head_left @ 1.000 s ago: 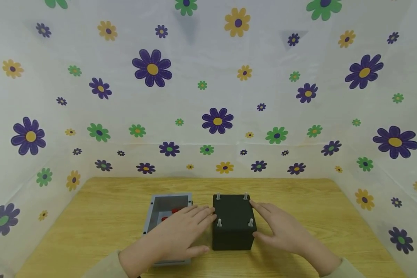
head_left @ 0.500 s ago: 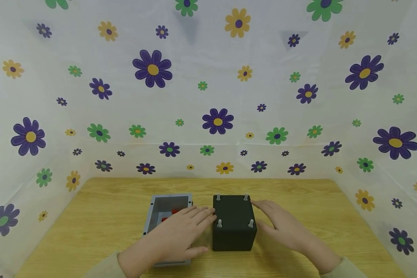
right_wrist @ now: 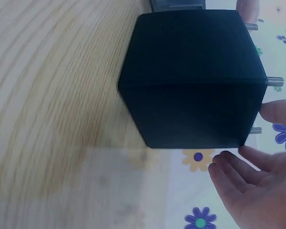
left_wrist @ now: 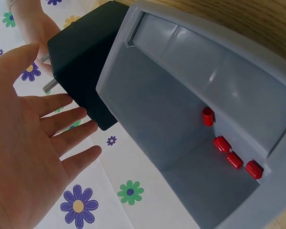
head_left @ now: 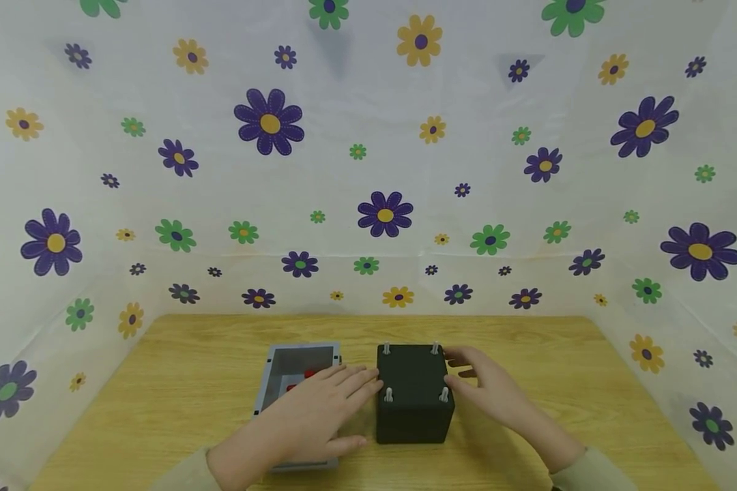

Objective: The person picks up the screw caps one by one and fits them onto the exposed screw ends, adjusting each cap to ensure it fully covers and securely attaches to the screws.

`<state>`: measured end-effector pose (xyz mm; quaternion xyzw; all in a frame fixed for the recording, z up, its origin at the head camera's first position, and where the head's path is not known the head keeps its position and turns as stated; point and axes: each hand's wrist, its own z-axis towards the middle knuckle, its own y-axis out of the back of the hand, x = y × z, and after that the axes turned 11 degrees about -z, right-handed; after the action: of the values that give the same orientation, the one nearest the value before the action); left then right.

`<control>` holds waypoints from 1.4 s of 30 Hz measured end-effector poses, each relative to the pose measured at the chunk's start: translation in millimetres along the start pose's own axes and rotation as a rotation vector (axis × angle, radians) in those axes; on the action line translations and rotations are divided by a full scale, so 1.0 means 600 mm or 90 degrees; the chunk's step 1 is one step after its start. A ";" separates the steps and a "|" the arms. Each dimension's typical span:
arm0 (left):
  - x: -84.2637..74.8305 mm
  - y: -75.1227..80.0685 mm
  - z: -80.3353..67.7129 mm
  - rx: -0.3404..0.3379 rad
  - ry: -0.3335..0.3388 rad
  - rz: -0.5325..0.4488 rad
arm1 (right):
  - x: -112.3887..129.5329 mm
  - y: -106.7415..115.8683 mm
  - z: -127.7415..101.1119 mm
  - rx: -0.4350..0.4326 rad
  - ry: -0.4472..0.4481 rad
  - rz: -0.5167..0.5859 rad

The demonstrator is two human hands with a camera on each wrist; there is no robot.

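A black box (head_left: 413, 419) stands on the wooden table with metal threaded rods (left_wrist: 50, 85) sticking up at its top corners. My left hand (head_left: 319, 409) lies flat with straight fingers, their tips at the box's left top edge. At the right side, my right hand (head_left: 494, 389) has its thumb and forefinger tips at the box's top edge, while its other fingers hang loosely bent. Beneath my left hand is an open grey bin (left_wrist: 143, 90), partly hidden in the head view. Several small red cylindrical pieces (left_wrist: 221, 144) lie inside it.
The wooden table (head_left: 516, 334) reaches back to a white flower-printed sheet (head_left: 344, 102) that hangs behind and on both sides. The grey bin stands just left of the black box, with a narrow gap between them.
My right thumb has moved up from the box's lower right side to its top edge, and the right fingers have bent more. The left hand and the box stay put.
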<state>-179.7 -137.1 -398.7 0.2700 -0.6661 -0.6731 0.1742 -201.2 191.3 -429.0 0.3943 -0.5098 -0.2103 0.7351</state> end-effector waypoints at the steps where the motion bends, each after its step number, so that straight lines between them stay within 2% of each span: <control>1: 0.000 0.000 0.000 0.000 0.000 0.001 | -0.001 -0.003 0.003 -0.003 -0.012 0.027; 7: 0.000 -0.001 -0.001 -0.004 0.000 0.005 | 0.001 -0.024 0.015 -0.016 -0.126 0.155; 10: 0.000 -0.002 -0.002 -0.004 0.000 0.005 | 0.003 -0.032 0.017 -0.014 -0.164 0.213; 21: 0.005 -0.007 -0.006 -0.024 0.012 -0.015 | -0.009 -0.046 0.021 0.023 -0.208 0.369; 33: 0.022 -0.004 -0.021 -0.067 0.016 0.015 | -0.017 -0.051 0.024 0.047 -0.223 0.424; 42: 0.037 -0.005 -0.032 -0.079 0.041 -0.011 | -0.016 -0.050 0.024 0.047 -0.223 0.443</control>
<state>-185.6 -165.8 -403.9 0.2860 -0.6148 -0.7055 0.2062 -215.1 174.5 -456.0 0.1824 -0.7380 0.0061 0.6496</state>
